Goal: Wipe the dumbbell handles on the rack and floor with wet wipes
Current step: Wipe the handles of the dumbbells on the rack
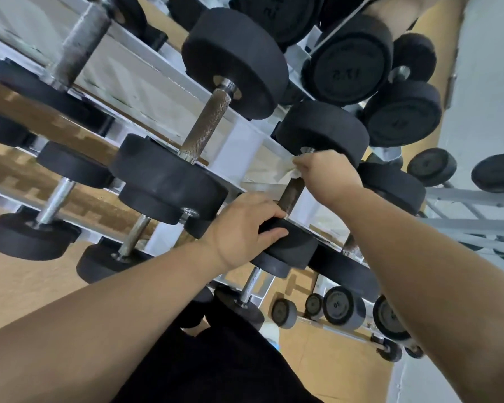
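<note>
Wood floor [18, 286] shows beneath a white rack [245, 146] of black dumbbells [236, 62]. We are mid-wipe on the rack. Our left hand [242, 225] curls its fingers over one dumbbell's near head [291, 242], steadying it, while our right hand [328, 175] grips a wipe [285, 171] at the far end of its handle [293, 193]. Next, we judge, the wipe must slide along the bare knurling toward us.

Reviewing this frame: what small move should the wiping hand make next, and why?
Probably slide the wet wipe down the handle toward the near head. The right hand pinches the wipe at the handle's far end, the stretch below it is bare, and the left hand grips the near head, seemingly steadying it.
</note>
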The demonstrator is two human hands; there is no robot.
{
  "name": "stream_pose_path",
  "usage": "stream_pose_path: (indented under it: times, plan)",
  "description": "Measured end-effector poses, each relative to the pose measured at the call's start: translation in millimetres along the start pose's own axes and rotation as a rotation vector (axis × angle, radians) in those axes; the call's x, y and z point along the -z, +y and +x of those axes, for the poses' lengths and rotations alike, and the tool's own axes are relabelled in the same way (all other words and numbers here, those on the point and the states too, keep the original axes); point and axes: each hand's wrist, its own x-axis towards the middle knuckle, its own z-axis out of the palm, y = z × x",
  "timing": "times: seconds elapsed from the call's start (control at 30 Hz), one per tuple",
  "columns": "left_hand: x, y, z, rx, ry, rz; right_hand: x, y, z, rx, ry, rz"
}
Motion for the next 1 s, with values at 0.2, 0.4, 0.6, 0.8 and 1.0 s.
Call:
stream_pose_path:
  times: [0.2, 0.4, 0.6, 0.8, 1.0]
  plan:
    - [0, -4, 1, -0.025, -0.005, 0.033, -12, -19, -26, 0.137, -0.183, 0.028]
    - [0, -7, 4, -0.042, -0.013, 0.026, 4, -1, -5, 0.058, -0.039, -0.064]
    - [-4, -12, 7, -0.083, 0.031, 0.041, -11, -15, -28, 0.098, -0.078, 0.083]
    - [0, -8, 9, -0.05, -0.006, 0.055, -13, 0, -24, 0.114, -0.021, 0.07]
    - [7, -1, 9, -0.005, -0.053, 0.065, -36, 4, -33, 0.1, 0.19, 0.37]
